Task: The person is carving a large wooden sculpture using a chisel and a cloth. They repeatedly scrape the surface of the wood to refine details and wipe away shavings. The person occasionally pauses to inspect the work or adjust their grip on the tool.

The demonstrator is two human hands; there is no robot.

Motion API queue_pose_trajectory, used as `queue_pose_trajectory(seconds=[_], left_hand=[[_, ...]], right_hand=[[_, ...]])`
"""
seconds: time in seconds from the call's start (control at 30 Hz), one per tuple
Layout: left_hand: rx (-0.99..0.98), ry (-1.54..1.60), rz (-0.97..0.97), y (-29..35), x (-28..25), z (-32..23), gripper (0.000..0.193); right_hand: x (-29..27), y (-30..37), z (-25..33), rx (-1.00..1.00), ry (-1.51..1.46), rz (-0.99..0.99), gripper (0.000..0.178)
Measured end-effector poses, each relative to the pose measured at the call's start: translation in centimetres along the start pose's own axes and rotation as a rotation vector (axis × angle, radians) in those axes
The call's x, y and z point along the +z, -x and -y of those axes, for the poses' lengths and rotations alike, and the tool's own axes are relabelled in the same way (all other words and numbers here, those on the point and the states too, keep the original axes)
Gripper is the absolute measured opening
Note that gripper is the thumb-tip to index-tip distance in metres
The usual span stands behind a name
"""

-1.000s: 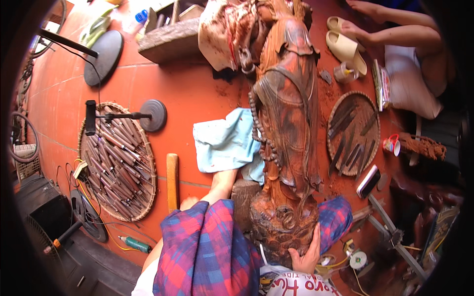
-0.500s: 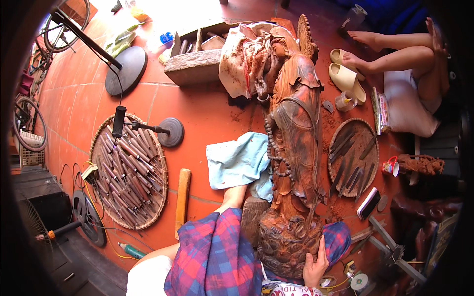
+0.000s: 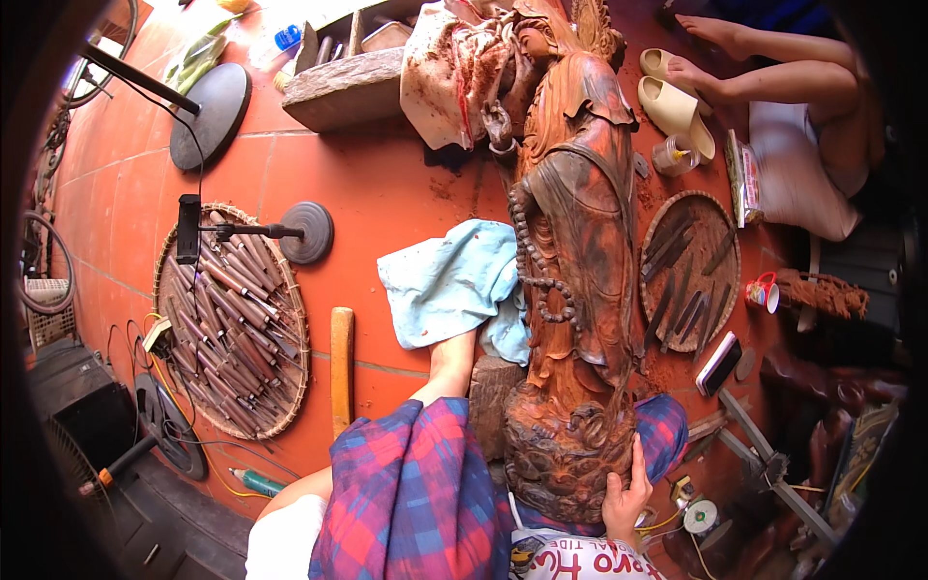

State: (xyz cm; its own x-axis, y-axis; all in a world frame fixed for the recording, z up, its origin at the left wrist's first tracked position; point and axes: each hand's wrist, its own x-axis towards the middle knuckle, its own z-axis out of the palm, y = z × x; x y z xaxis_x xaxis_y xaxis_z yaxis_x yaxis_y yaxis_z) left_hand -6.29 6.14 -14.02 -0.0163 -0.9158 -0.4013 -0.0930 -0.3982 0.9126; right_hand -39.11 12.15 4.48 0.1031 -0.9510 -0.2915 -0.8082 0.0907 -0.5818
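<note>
A tall carved wooden statue (image 3: 580,251) of a robed figure with a string of beads lies stretched away from me, its rough rounded base (image 3: 570,454) nearest my body. My right hand (image 3: 628,493) holds the right side of that base, thumb on the front and fingers straight along the edge. My left hand is out of view. A wooden block (image 3: 495,406) stands beside the base. A light blue cloth (image 3: 449,280) covers my foot, left of the statue. By the statue's head lies a dusty white cloth (image 3: 449,82).
Left, a round woven tray (image 3: 302,358) holds several chisels, beside a wooden mallet (image 3: 342,372) and a phone stand (image 3: 307,232). Right are a smaller tray (image 3: 730,290) of tools, a phone (image 3: 718,364), a mug (image 3: 764,292), slippers (image 3: 677,111) and another person's legs (image 3: 783,97).
The whole view has shifted, so most things sit a little higher and further left in the picture. My right hand stays on the statue's base.
</note>
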Motion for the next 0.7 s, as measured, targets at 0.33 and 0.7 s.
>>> queue_pose_trajectory(seconds=[0.33,0.7], left_hand=[[-0.215,-0.463,0.458,7.7,-8.0,-1.8,0.029],[0.696,0.622,0.068,6.7,-6.7,-31.0,0.014]], right_hand=[[0.2,0.0,0.3,0.055,-0.027,-0.020,0.063],[0.0,-0.4,-0.2,0.076,-0.012,-0.005,0.064]])
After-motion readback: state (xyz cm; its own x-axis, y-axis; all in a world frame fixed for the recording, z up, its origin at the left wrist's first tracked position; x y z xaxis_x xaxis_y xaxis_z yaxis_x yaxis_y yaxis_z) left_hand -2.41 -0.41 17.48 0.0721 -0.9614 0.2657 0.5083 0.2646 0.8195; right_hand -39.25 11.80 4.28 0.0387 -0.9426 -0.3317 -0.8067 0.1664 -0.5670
